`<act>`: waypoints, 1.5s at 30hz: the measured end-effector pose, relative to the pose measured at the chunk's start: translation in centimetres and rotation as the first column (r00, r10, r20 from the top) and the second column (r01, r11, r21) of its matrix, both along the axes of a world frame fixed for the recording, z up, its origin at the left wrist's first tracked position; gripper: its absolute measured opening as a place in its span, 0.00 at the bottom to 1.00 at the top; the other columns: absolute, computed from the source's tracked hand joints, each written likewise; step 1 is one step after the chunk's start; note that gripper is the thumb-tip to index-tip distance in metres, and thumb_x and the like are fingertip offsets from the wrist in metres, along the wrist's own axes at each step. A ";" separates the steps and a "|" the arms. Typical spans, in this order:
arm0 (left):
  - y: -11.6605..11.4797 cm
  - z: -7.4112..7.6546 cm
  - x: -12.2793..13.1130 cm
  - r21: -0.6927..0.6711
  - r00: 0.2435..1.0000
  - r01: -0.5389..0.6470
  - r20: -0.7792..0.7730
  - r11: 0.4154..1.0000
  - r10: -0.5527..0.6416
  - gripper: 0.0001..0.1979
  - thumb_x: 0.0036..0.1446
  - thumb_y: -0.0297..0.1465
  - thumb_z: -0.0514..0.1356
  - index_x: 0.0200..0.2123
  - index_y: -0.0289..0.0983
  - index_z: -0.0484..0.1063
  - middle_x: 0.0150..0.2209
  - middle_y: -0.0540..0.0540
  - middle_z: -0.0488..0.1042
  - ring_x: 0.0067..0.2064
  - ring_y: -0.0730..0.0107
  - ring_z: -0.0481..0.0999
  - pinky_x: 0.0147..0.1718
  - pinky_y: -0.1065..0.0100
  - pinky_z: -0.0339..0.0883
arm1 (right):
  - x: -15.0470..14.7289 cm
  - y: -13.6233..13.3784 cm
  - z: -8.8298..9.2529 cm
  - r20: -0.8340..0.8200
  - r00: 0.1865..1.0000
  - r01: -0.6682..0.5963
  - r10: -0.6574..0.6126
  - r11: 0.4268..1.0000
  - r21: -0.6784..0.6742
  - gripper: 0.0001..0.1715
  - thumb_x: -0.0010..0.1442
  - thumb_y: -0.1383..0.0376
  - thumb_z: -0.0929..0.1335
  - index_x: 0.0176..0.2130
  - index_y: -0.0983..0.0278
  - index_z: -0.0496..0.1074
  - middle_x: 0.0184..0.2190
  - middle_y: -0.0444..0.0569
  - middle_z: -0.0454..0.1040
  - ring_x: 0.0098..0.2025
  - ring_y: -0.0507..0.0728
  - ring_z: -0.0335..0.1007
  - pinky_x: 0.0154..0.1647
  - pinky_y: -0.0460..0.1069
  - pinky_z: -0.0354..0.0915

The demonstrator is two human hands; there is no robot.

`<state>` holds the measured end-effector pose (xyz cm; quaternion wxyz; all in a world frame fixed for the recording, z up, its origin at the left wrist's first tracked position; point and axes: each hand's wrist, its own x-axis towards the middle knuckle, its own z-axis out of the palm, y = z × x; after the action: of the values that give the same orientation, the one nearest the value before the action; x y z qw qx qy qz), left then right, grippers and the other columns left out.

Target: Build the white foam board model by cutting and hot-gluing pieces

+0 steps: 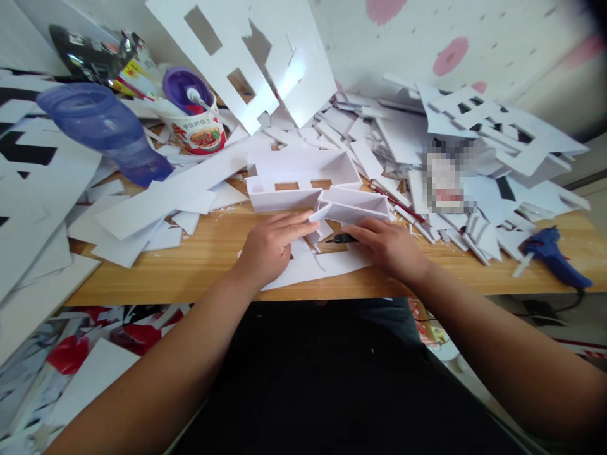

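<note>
My left hand (269, 245) has its fingers stretched forward and pressed together. Their tips are on a small upright piece of white foam board (320, 213), and the thumb is partly hidden. In my right hand (391, 245) is a black craft knife (342, 238), its tip pointing left, low over the table. Beneath both hands lies a flat white sheet with cut-outs (327, 268). Just beyond the fingers stands a white open box with window holes (303, 169). A narrow white box (353, 198) adjoins its front right side.
White offcuts cover much of the wooden table (156, 281). At the left are a blue translucent vase (107, 129) and a paper noodle cup (202, 131). A blue glue gun (554, 253) lies right, and a red pen (398, 202) lies among scraps. Cut-out white panels (303, 63) lean at the back.
</note>
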<state>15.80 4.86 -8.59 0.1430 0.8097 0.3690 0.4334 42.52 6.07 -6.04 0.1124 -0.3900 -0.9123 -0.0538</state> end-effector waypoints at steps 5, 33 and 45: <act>-0.1 0.0 0.0 -0.018 1.000 -0.008 -0.008 1.000 0.007 0.34 0.48 0.11 0.47 0.51 0.42 0.74 0.55 0.48 0.74 0.57 0.65 0.71 0.56 0.57 0.68 | -0.1 0.0 0.1 -0.029 0.999 0.018 -0.018 1.000 -0.017 0.19 0.66 0.67 0.61 0.54 0.60 0.72 0.42 0.51 0.76 0.41 0.57 0.72 0.37 0.48 0.64; -0.2 0.1 -0.1 -0.044 1.000 -0.004 -0.010 0.999 0.004 0.34 0.48 0.11 0.47 0.52 0.43 0.74 0.56 0.49 0.73 0.58 0.65 0.71 0.58 0.57 0.66 | -0.1 -0.2 -0.8 -0.052 0.999 0.019 -0.017 1.000 0.024 0.18 0.64 0.68 0.63 0.53 0.61 0.72 0.41 0.50 0.76 0.42 0.58 0.72 0.41 0.50 0.65; -0.2 0.2 -0.1 -0.010 1.000 0.012 -0.011 1.000 -0.012 0.35 0.48 0.10 0.47 0.52 0.44 0.73 0.57 0.49 0.72 0.58 0.67 0.71 0.59 0.56 0.66 | -0.3 0.1 -1.0 0.047 0.999 0.005 -0.008 0.999 0.053 0.17 0.66 0.66 0.62 0.53 0.59 0.72 0.39 0.50 0.75 0.41 0.58 0.68 0.38 0.50 0.62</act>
<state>15.70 4.67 -8.40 0.1474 0.8136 0.3669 0.4263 42.19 6.15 -7.02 0.1008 -0.3885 -0.9117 -0.0876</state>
